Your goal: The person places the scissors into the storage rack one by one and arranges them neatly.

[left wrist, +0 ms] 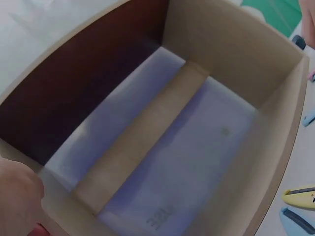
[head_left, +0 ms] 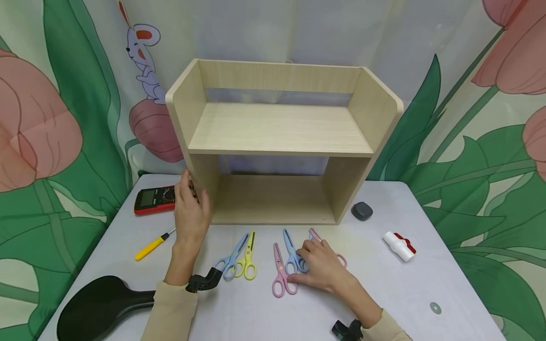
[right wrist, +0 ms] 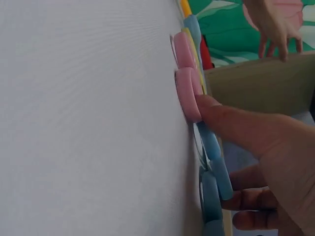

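My left hand [head_left: 190,218] is raised at the outer left side of a pale wooden two-tier shelf [head_left: 268,130], touching or very near its panel. A red-and-black multimeter [head_left: 155,200] lies beside that hand, partly covered by it. In the head view my right hand [head_left: 322,265] lies over scissors on the table. Its thumb touches a handle of the pink scissors [head_left: 279,272], seen also in the right wrist view, while the other fingers reach over the blue scissors [head_left: 291,248]. More scissors with a pink handle [head_left: 342,260] are mostly hidden beneath this hand.
Blue scissors [head_left: 232,258] and yellow scissors [head_left: 249,258] lie left of centre. A yellow-handled screwdriver [head_left: 151,248] and a black ladle-like utensil [head_left: 102,308] are at left. Rightward are a dark rounded object [head_left: 361,211], a white valve with red handle [head_left: 400,246] and a small disc [head_left: 435,308].
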`<action>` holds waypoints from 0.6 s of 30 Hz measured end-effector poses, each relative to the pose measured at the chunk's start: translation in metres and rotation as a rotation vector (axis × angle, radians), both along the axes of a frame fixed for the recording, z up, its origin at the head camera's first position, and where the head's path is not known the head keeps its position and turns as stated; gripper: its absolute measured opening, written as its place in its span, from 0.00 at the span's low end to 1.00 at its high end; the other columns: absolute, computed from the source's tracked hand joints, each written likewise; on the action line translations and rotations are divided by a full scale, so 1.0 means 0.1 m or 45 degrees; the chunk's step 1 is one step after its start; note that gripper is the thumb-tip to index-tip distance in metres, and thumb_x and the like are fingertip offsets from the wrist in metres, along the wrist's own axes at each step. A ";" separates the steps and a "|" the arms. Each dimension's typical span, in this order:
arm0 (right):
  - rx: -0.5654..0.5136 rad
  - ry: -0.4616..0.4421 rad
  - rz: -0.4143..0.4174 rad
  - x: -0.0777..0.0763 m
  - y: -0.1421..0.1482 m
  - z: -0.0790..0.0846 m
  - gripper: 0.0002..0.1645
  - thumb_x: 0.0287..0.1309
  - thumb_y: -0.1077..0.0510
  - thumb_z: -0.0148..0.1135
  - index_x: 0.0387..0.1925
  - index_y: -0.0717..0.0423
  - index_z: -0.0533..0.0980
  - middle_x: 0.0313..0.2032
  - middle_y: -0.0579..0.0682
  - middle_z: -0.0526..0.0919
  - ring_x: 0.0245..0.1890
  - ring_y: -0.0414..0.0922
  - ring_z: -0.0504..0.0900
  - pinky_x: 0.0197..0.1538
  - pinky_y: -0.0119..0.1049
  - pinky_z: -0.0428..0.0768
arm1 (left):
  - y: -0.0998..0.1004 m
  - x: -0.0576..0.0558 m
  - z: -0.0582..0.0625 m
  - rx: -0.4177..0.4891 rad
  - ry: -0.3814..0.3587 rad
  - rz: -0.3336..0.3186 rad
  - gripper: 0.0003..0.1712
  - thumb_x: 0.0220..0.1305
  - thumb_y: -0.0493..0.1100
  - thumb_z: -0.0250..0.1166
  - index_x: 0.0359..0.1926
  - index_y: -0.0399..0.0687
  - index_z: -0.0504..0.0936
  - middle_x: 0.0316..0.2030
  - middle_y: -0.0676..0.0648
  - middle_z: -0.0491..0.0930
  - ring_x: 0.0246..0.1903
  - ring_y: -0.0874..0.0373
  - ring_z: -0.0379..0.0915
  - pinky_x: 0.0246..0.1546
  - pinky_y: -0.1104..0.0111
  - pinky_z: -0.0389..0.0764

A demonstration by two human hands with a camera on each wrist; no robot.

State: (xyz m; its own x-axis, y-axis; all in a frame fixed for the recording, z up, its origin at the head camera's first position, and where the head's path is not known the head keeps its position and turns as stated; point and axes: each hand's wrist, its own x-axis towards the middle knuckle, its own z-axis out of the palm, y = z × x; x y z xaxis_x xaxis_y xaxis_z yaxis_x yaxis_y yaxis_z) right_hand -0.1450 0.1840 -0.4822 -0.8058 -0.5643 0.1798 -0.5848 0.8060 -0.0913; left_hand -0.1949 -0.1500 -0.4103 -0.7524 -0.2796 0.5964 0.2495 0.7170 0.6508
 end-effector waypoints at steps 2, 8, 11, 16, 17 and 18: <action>0.002 -0.014 0.001 0.00 -0.01 0.01 0.42 0.44 0.24 0.70 0.44 0.56 0.84 0.37 0.46 0.78 0.40 0.43 0.75 0.53 0.51 0.78 | -0.01 -0.01 -0.01 0.029 -0.015 0.000 0.35 0.74 0.40 0.57 0.75 0.46 0.53 0.59 0.32 0.67 0.51 0.39 0.78 0.48 0.49 0.85; -0.075 -0.133 0.025 0.01 0.01 0.06 0.35 0.48 0.35 0.75 0.45 0.59 0.84 0.37 0.45 0.77 0.38 0.40 0.73 0.51 0.42 0.79 | -0.05 -0.02 -0.05 0.056 -0.033 -0.003 0.30 0.73 0.39 0.58 0.71 0.45 0.59 0.54 0.34 0.70 0.45 0.43 0.79 0.46 0.51 0.86; -0.102 -0.199 0.048 0.00 0.04 0.09 0.31 0.51 0.42 0.75 0.48 0.60 0.83 0.38 0.45 0.77 0.38 0.39 0.74 0.47 0.38 0.80 | -0.05 -0.03 -0.06 0.051 -0.039 0.000 0.29 0.73 0.39 0.59 0.70 0.45 0.60 0.54 0.34 0.70 0.45 0.44 0.78 0.46 0.52 0.86; -0.122 -0.277 0.088 -0.01 0.05 0.12 0.26 0.54 0.49 0.75 0.50 0.61 0.82 0.39 0.46 0.77 0.36 0.37 0.74 0.43 0.33 0.82 | -0.07 -0.03 -0.07 0.043 -0.035 0.000 0.29 0.73 0.39 0.59 0.70 0.44 0.60 0.54 0.34 0.71 0.44 0.44 0.78 0.46 0.52 0.86; -0.139 -0.286 0.097 -0.01 0.05 0.13 0.25 0.54 0.50 0.75 0.50 0.61 0.82 0.39 0.46 0.77 0.35 0.37 0.74 0.42 0.32 0.81 | -0.07 -0.03 -0.07 0.041 -0.030 -0.001 0.29 0.73 0.38 0.59 0.70 0.44 0.60 0.54 0.34 0.71 0.44 0.44 0.78 0.46 0.52 0.86; -0.159 -0.291 0.104 -0.01 0.05 0.13 0.24 0.54 0.52 0.75 0.49 0.61 0.82 0.39 0.46 0.77 0.35 0.36 0.74 0.40 0.31 0.81 | -0.07 -0.04 -0.07 0.039 -0.024 -0.003 0.29 0.73 0.38 0.59 0.70 0.44 0.61 0.54 0.33 0.71 0.44 0.44 0.78 0.46 0.51 0.86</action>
